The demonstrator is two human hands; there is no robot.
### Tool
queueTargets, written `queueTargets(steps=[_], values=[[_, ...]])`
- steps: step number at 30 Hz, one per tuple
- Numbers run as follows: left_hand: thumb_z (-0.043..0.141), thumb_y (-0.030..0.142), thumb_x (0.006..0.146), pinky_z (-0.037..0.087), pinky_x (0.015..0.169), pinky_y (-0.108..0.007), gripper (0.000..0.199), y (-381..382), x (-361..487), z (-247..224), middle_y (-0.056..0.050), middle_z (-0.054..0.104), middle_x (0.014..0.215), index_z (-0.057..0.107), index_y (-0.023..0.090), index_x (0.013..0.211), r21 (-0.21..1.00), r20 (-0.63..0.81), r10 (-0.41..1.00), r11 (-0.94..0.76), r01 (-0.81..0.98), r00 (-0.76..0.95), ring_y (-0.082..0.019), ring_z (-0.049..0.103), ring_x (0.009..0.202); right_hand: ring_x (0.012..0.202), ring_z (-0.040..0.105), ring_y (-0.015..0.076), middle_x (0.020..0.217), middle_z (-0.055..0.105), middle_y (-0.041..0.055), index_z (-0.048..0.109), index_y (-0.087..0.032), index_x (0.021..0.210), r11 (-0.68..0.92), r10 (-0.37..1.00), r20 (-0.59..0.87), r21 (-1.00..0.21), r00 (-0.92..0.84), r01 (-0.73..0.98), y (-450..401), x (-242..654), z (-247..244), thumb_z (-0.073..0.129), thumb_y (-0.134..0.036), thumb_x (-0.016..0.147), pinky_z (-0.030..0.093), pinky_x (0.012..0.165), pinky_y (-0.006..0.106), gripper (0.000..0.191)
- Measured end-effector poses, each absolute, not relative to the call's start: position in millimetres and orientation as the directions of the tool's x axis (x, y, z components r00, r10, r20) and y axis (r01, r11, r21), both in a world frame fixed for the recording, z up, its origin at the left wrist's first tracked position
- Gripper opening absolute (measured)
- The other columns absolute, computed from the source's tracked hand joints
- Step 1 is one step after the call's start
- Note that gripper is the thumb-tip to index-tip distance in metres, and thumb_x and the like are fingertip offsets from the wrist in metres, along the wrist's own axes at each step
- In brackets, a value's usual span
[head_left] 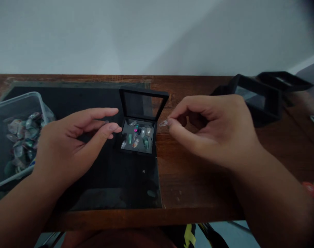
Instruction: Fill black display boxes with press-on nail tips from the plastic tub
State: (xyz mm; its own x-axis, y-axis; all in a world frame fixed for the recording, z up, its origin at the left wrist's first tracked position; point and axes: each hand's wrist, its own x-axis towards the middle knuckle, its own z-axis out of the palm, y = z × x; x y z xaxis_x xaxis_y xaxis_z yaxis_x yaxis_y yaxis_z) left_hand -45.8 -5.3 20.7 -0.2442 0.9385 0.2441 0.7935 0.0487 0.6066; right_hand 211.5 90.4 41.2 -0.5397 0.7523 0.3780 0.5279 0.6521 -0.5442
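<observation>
A small black box [138,151] stands with its windowed lid raised on a dark mat; several decorated nail tips [136,143] in green, pink, white and clear lie inside. Just right of the box, my right hand [211,132] pinches a clear, pointed nail tip [163,123] between thumb and index finger. On the left of the box, my left hand [76,141] hovers with thumb and index finger apart. A small piece shows between its fingers, too hidden to tell whether it is held.
At the far left a clear plastic tub [44,106] holds many nail tips. Black boxes [270,106] stand at the back right. A loose greenish tip [151,193] lies near the mat's front edge. A red object [311,189] sits at the right edge.
</observation>
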Motion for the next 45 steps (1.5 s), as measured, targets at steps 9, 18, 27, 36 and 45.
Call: queueTargets(steps=[9,18,27,36,45], values=[[0.056,0.042,0.103,0.061,0.082,-0.033,0.026,-0.5,-50.6,18.1,0.009,0.084,0.099,0.078,0.042,0.118,0.565,0.123,0.990,-0.015,0.825,-0.065,-0.018,0.079,0.087,0.060,0.053,0.0178,0.068,0.067,0.0022,0.066,-0.023,0.062,0.628,0.769,0.135,-0.338,-0.624,0.701,97.4,211.2,33.7,0.074,-0.015,0.074,0.027,0.058,0.035,0.016],[0.044,0.036,0.100,0.050,0.086,-0.043,0.030,2.3,-58.8,14.1,-0.003,0.079,0.107,0.072,0.032,0.108,0.358,-0.094,0.995,0.053,0.932,-0.020,-0.029,0.074,0.099,0.055,0.048,0.0165,0.063,0.064,0.0000,0.065,-0.024,0.063,0.618,0.762,0.081,-0.386,-0.643,0.685,98.8,206.9,27.7,0.073,-0.012,0.071,0.027,0.057,0.036,0.017],[0.057,0.050,0.094,0.043,0.069,-0.038,0.030,5.8,-58.7,10.1,-0.003,0.069,0.088,0.071,0.030,0.112,0.364,-0.156,0.987,0.016,0.931,0.045,-0.024,0.061,0.075,0.053,0.046,0.0153,0.062,0.065,-0.0007,0.066,-0.025,0.064,0.624,0.746,0.077,-0.428,-0.661,0.654,97.1,205.9,21.1,0.075,-0.013,0.070,0.026,0.054,0.035,0.016],[0.065,0.062,0.088,0.038,0.061,-0.036,0.038,7.6,-51.1,10.6,-0.001,0.062,0.082,0.072,0.029,0.107,0.382,-0.167,0.986,0.062,0.922,0.003,-0.021,0.055,0.066,0.050,0.046,0.0132,0.062,0.065,-0.0024,0.065,-0.025,0.064,0.584,0.765,0.025,-0.447,-0.644,0.677,103.3,205.8,19.6,0.075,-0.011,0.069,0.029,0.053,0.035,0.018],[0.077,0.073,0.080,0.038,0.066,-0.035,0.052,7.8,-46.6,4.9,-0.002,0.069,0.088,0.068,0.030,0.107,0.373,-0.158,0.987,0.096,0.923,-0.039,-0.026,0.064,0.080,0.049,0.053,0.0121,0.059,0.065,-0.0044,0.070,-0.025,0.065,0.504,0.783,-0.057,-0.527,-0.619,0.685,112.1,212.4,19.0,0.077,-0.007,0.070,0.034,0.048,0.033,0.020]])
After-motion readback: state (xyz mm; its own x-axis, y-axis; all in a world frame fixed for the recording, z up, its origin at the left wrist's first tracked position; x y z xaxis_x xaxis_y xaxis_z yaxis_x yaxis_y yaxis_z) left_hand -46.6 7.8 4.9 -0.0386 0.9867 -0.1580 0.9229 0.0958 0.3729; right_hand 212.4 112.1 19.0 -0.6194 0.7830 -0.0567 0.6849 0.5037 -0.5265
